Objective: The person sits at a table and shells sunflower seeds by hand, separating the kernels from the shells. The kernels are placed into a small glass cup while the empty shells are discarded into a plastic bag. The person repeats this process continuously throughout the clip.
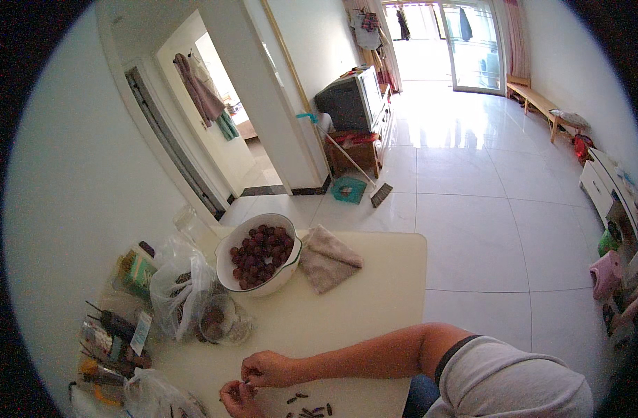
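My right hand [269,368] and my left hand [239,399] meet over the pale tabletop [371,313] near its front. Their fingertips pinch together at a small object [245,382], mostly covered by the fingers and too small to name. Several dark, elongated pieces [311,411], seed-like in shape, lie loose on the table just right of my left hand. Farther back stands a white two-handled bowl [282,282] with a green rim, holding dark red grapes or similar round fruit [261,253]. A folded, greyish-pink cloth [329,259] rests against the bowl's right side.
Along the table's left side crowd a clear plastic bag [180,292], a transparent container [217,321], a green box [136,271] and another plastic bag [157,394]. Beyond the table, a broom [381,194] and a teal dustpan [348,190] stand on the tiled floor.
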`<state>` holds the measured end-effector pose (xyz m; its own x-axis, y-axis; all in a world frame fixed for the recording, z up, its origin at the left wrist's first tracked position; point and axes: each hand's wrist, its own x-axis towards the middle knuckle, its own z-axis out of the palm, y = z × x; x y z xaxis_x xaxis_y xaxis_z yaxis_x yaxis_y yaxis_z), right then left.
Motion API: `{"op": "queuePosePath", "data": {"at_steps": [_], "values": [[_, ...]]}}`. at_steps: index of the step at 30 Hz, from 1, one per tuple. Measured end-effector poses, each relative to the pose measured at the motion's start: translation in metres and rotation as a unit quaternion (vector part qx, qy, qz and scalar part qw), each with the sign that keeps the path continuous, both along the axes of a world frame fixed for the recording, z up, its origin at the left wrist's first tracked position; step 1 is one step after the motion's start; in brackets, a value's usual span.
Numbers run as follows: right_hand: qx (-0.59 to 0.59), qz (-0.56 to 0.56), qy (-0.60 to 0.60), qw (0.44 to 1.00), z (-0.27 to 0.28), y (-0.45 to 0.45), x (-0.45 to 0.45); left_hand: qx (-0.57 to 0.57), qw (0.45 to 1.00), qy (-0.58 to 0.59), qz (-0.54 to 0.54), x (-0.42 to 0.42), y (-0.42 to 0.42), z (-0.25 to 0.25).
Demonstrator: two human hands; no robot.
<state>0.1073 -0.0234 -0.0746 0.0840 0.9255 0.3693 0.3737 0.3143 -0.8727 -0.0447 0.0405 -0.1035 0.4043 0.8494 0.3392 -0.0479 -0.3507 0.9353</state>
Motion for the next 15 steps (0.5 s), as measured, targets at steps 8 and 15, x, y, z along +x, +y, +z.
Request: {"op": "queuePosePath", "data": {"at_steps": [8,15], "values": [[-0.005,0.021,0.052,0.998,0.006,-0.012,-0.001,0.017,0.996,0.076,0.042,0.008,-0.031,0.034],[-0.081,0.066,0.180,0.978,0.013,-0.015,-0.004,-0.080,0.997,0.000,0.003,0.007,-0.035,0.037]]}}
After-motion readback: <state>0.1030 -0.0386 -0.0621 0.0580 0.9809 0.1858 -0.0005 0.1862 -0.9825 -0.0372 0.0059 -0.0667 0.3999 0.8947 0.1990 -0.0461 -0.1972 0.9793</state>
